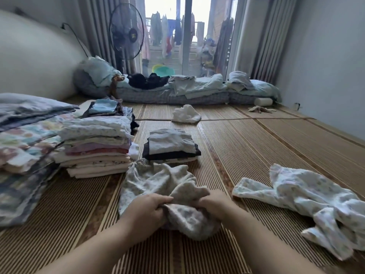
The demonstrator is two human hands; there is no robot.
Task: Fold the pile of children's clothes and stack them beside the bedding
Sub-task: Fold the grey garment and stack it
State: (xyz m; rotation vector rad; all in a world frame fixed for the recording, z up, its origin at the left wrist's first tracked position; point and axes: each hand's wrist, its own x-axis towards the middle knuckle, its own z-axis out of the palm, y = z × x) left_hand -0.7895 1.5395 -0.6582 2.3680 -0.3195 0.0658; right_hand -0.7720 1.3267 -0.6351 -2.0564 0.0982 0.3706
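Note:
A crumpled pale patterned child's garment (156,182) lies on the bamboo mat in front of me. My left hand (150,208) and my right hand (215,204) both grip its near edge, fingers curled into the cloth. A tall stack of folded clothes (96,147) stands at the left, beside folded bedding (25,135). A smaller folded stack (171,145), grey over dark, sits just beyond the garment. Another unfolded pale printed garment (308,198) sprawls to the right. A white crumpled piece (185,113) lies farther back.
A second folded pile (106,109) sits behind the tall stack. Mattresses with bedding (177,89) line the far side under the window, with a standing fan (126,30) at the left. A small rag (258,109) lies near the right wall.

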